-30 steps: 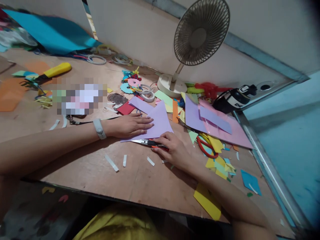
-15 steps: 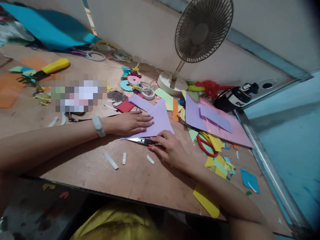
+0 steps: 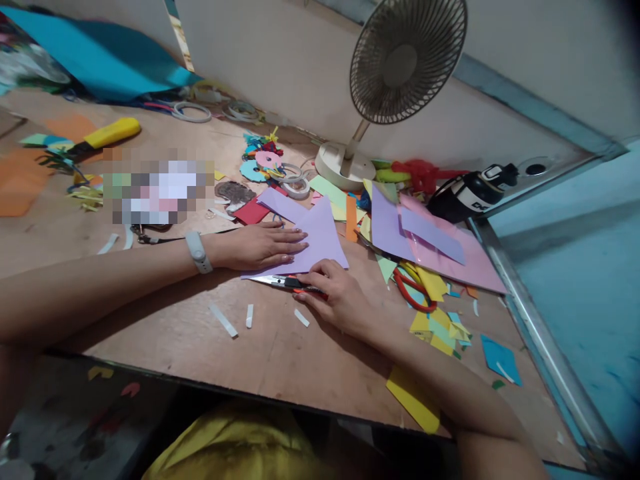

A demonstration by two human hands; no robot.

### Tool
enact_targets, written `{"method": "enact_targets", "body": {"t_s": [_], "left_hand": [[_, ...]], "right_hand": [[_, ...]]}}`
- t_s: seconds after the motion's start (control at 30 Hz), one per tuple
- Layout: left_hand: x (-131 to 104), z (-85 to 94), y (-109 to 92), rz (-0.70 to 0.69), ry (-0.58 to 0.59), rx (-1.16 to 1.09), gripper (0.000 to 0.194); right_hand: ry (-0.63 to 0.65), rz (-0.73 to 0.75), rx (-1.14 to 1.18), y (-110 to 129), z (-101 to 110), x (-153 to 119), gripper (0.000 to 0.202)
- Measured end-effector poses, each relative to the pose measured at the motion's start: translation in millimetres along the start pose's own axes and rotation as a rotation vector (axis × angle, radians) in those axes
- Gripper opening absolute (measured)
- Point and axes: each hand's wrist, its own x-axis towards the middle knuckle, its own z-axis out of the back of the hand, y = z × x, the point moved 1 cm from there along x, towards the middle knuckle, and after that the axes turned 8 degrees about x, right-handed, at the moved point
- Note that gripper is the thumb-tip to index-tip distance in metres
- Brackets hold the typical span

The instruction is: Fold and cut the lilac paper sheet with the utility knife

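My left hand (image 3: 265, 247) lies flat on a sheet of purple paper (image 3: 323, 230), fingers stretched out and pressed to it. The sheet comes to a point at the top, and its lower edge runs toward me. Along that edge lies a utility knife (image 3: 290, 283) with a metal blade and a black and orange handle. My right hand (image 3: 337, 293) is closed round the handle, the blade pointing left beneath or beside the paper's edge; which of the two I cannot tell. Several thin white paper strips (image 3: 223, 320) lie on the table just below.
A desk fan (image 3: 345, 167) stands at the back. To the right are purple sheets on a pink folder (image 3: 480, 263), red-handled scissors (image 3: 415, 300), yellow scraps and a black bottle (image 3: 473, 193). Rolls of tape (image 3: 297, 188) sit behind the paper. A yellow-handled tool (image 3: 113, 132) lies at left.
My right hand and the utility knife have shifted very slightly left along the paper's lower edge. My left hand stays in place on the sheet.
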Motion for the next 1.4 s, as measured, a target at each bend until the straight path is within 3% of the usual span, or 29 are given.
{"method": "enact_targets", "body": {"t_s": [0.17,0.3,0.37,0.47,0.6,0.73,0.83,0.93,1.0,1.1,1.23,1.4], "left_hand": [[-0.4,-2.9,4.0,-0.005,-0.001,0.027,0.055],[-1.7,-3.0,5.7,-0.03,0.002,0.092,0.06],[-2.0,-2.8,6.5,-0.038,0.009,0.108,0.065],[-1.4,-1.5,6.9,-0.029,0.03,0.134,0.071],[0.4,5.0,3.3,-0.073,0.055,0.129,0.071],[0.8,10.3,-0.3,-0.138,0.066,0.08,0.059],[-1.0,9.9,-1.0,-0.129,0.063,0.069,0.062],[-3.7,8.7,-2.5,-0.089,0.055,0.06,0.077],[-4.8,9.0,-5.2,-0.097,0.046,0.058,0.08],[-4.6,11.0,-10.1,-0.153,0.043,0.06,0.081],[-3.8,12.9,-11.3,-0.148,0.028,0.056,0.087],[-4.8,9.6,-6.1,-0.106,-0.02,0.051,0.087]], "right_hand": [[0.051,0.05,0.063,14.7,-11.1,0.2,0.019],[0.209,0.113,0.133,23.7,-3.7,-3.7,0.019],[0.243,0.109,0.123,18.8,14.5,-5.6,0.021],[0.123,0.029,0.034,-3.2,55.1,-7.0,0.025],[-0.089,-0.255,-0.198,-47.8,106.4,-9.4,0.018],[-0.139,-0.498,-0.413,-83.5,126.9,-12.8,0.02],[-0.215,-0.554,-0.515,-94.5,116.6,-9.4,0.023],[-0.309,-0.318,-0.379,-90.0,87.9,2.1,0.028],[-0.159,-0.138,-0.164,-82.0,65.2,10.1,0.03],[-0.006,-0.156,-0.06,-71.8,43.6,14.9,0.054],[0.04,-0.271,-0.004,-67.2,40.1,10.1,0.051],[0.049,-0.209,-0.042,-64.4,43.6,5.1,0.033]]}}
